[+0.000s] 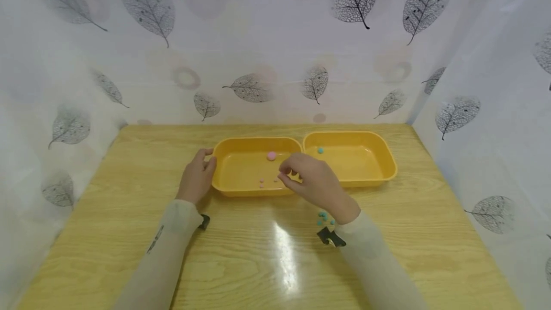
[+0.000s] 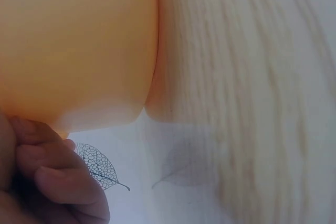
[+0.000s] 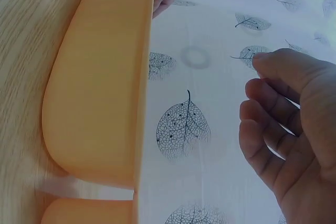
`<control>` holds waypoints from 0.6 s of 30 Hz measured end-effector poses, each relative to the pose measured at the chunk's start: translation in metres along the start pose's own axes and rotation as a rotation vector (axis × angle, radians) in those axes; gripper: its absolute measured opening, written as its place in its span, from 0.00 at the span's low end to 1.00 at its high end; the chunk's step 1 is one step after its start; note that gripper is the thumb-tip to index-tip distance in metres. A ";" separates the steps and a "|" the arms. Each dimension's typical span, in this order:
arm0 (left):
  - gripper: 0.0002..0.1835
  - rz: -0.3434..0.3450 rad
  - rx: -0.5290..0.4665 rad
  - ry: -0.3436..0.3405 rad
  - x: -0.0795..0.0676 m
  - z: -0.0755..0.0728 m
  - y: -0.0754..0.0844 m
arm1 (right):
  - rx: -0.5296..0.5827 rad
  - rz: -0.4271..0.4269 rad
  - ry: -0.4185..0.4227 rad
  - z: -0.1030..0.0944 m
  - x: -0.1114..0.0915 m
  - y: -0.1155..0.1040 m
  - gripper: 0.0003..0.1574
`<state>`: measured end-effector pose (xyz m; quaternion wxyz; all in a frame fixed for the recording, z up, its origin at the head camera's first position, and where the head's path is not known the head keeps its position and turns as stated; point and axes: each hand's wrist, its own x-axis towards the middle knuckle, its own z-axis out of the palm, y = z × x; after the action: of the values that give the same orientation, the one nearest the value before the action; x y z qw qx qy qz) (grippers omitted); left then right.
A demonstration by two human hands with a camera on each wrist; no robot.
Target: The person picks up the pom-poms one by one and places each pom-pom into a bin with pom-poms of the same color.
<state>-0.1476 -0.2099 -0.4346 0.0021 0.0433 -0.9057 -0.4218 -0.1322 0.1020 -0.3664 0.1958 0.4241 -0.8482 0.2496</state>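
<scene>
At the left end of the left yellow tray (image 1: 254,192), my left hand (image 1: 197,176) grips the rim, thumb and fingers around it. In the left wrist view the curled fingers (image 2: 58,166) lie against the tray's end wall. My right hand (image 1: 314,181) is raised over the right part of that tray, thumb and forefinger tips brought together. A tiny pinkish piece (image 3: 263,79) shows between them; its shape is mostly hidden. Inside the left tray lie a larger pink round piece (image 1: 271,156) and several small pink pieces (image 1: 261,181).
A second yellow tray (image 1: 379,182) stands close at the right, with one teal piece (image 1: 320,150) inside. Several small teal pieces (image 1: 323,215) lie on the wooden table (image 1: 241,262) below the right wrist. A leaf-printed white curtain (image 1: 275,51) encloses the back and sides.
</scene>
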 end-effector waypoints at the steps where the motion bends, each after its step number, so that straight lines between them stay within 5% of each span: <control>1: 0.26 0.002 0.001 0.003 0.000 0.000 0.000 | 0.003 -0.003 0.006 0.000 0.000 0.001 0.04; 18: 0.28 -0.005 0.013 0.002 0.001 0.000 0.000 | -0.064 0.011 0.018 -0.004 -0.004 0.010 0.07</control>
<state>-0.1487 -0.2101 -0.4345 0.0016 0.0462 -0.9083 -0.4157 -0.1379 0.1123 -0.3679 0.2155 0.4106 -0.8564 0.2271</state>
